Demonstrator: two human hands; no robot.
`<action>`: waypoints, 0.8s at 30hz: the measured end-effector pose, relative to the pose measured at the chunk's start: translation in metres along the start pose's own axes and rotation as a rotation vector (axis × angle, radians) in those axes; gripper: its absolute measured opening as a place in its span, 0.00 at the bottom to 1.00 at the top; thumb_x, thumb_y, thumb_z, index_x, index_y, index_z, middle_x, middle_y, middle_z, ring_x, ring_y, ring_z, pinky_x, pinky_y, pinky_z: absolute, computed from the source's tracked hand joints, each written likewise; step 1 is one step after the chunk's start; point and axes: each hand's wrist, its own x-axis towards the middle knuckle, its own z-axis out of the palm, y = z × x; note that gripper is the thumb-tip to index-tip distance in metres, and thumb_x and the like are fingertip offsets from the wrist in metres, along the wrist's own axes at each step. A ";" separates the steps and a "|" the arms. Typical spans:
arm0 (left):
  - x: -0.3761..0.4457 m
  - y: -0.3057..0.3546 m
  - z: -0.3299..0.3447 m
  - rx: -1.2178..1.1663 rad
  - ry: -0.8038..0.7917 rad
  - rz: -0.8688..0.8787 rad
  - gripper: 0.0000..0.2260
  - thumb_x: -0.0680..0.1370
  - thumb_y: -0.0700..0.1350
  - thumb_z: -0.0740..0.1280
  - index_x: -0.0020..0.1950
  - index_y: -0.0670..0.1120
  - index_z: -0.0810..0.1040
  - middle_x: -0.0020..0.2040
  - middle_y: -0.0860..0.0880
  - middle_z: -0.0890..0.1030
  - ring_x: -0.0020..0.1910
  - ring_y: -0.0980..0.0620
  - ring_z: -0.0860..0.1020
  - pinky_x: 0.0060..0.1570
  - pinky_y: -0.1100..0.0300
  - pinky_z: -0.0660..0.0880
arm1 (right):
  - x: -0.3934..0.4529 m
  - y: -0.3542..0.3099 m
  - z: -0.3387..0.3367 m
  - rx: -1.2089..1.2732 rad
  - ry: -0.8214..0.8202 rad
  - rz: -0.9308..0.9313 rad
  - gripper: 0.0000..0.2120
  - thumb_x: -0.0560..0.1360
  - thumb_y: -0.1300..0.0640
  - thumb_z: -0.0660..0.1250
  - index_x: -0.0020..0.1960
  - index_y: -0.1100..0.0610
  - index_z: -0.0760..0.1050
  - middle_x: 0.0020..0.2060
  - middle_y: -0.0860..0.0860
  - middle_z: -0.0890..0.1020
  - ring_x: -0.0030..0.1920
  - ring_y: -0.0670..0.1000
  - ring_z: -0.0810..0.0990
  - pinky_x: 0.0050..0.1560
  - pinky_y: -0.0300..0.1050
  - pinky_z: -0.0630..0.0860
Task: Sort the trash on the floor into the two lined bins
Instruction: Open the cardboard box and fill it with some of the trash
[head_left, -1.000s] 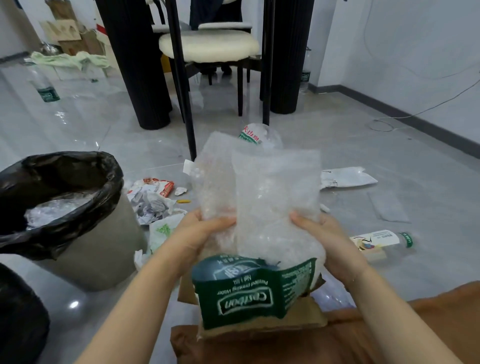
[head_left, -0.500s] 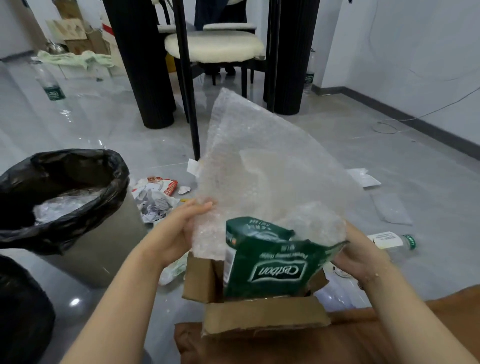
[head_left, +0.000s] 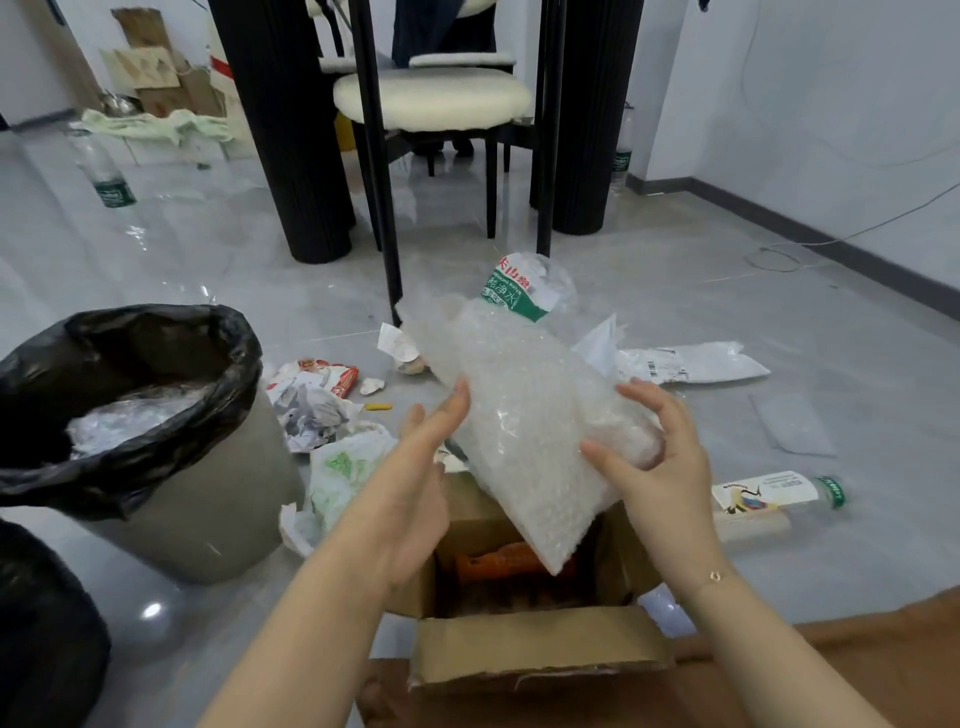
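Observation:
A folded sheet of clear bubble wrap (head_left: 519, 415) hangs slanted over an open cardboard box (head_left: 535, 649) in front of me. My right hand (head_left: 660, 467) grips its right side, thumb below and fingers curled over the top. Straight fingers of my left hand (head_left: 426, 457) touch its left edge. Something orange (head_left: 498, 558) lies inside the box. At the left stands a grey bin with a black liner (head_left: 156, 332), clear plastic in it. The black liner of a second bin (head_left: 41, 623) shows at the bottom left corner.
On the floor lie crumpled paper (head_left: 311, 410), a green-printed plastic bag (head_left: 343, 467), a red wrapper (head_left: 332, 374), a crushed green-labelled bottle (head_left: 519, 286), a white mailer (head_left: 691, 364) and a small bottle (head_left: 779, 493). Black table legs (head_left: 306, 156) and a chair (head_left: 431, 98) stand behind.
The bubble wrap has come down from upright to a slanted fold. The green label wrapper is no longer in my hands. My left hand now lies flat against the wrap.

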 end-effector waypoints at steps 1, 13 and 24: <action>-0.002 -0.003 0.004 -0.034 -0.003 0.035 0.46 0.60 0.64 0.77 0.74 0.53 0.65 0.71 0.51 0.72 0.70 0.49 0.71 0.64 0.51 0.71 | -0.004 -0.002 0.004 0.031 0.033 0.029 0.26 0.69 0.61 0.75 0.61 0.42 0.73 0.62 0.38 0.73 0.64 0.40 0.71 0.64 0.45 0.72; 0.003 -0.015 0.004 1.105 0.124 0.608 0.43 0.64 0.69 0.70 0.73 0.69 0.51 0.76 0.67 0.44 0.76 0.63 0.45 0.76 0.48 0.53 | 0.007 -0.017 -0.003 0.387 -0.263 0.153 0.17 0.62 0.66 0.76 0.48 0.52 0.83 0.46 0.51 0.85 0.46 0.48 0.83 0.42 0.37 0.79; 0.014 -0.031 -0.005 0.580 -0.183 0.185 0.33 0.65 0.40 0.80 0.67 0.52 0.72 0.58 0.50 0.82 0.56 0.50 0.81 0.57 0.47 0.78 | 0.009 -0.025 -0.006 0.573 -0.393 0.291 0.15 0.66 0.67 0.70 0.52 0.57 0.78 0.45 0.53 0.83 0.44 0.52 0.83 0.42 0.45 0.81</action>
